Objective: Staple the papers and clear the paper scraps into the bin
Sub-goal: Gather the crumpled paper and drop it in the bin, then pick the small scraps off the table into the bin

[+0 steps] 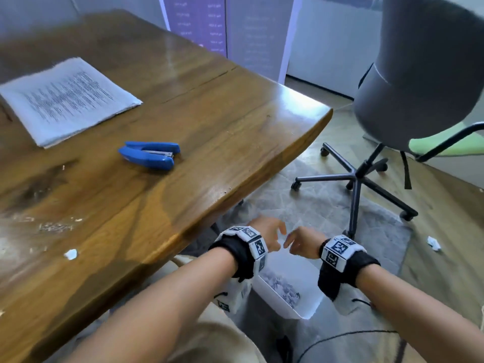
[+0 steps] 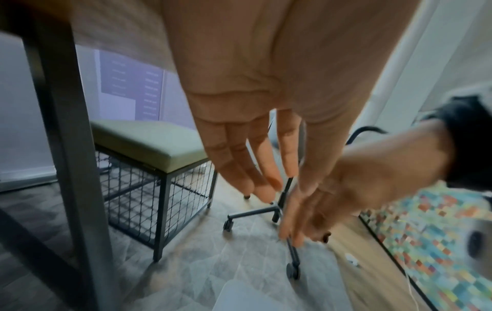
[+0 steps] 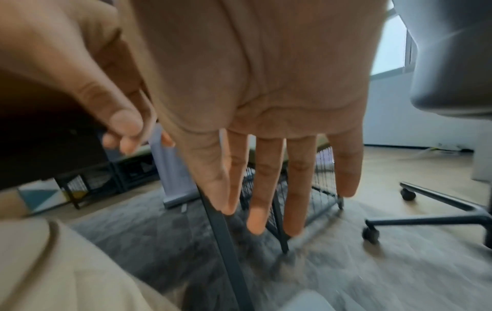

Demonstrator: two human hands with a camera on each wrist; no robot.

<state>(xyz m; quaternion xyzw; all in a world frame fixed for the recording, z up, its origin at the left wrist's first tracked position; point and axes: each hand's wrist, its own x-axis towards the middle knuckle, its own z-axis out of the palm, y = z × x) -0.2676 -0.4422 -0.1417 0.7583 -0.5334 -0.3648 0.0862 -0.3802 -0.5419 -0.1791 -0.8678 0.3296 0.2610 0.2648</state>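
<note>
The brown table point(image 1: 209, 121) holds papers point(image 1: 68, 100) at ten o'clock, a blue stapler point(image 1: 150, 154) in the middle, and a scrap point(image 1: 70, 254) at seven o'clock.

The wooden table point(image 1: 209, 106) filled the frame from 9 to 12 o'clock. A stack of printed papers point(image 1: 68, 100) lay flat toward 10 o'clock. A blue stapler point(image 1: 150, 154) rested on the tabletop just beside the stack, at its 4 o'clock. One paper scrap point(image 1: 70, 254) sat near the table's front edge at 8 o'clock. A second scrap point(image 1: 434, 243) lay on the floor at 4 o'clock. The left hand point(image 1: 267, 233) and right hand point(image 1: 301, 243) hovered close together above the white bin point(image 1: 306, 313), fingers loosely relaxed. Shredded paper lay inside the bin. A grey swivel chair point(image 1: 424, 74) stood at 2 o'clock.
</note>
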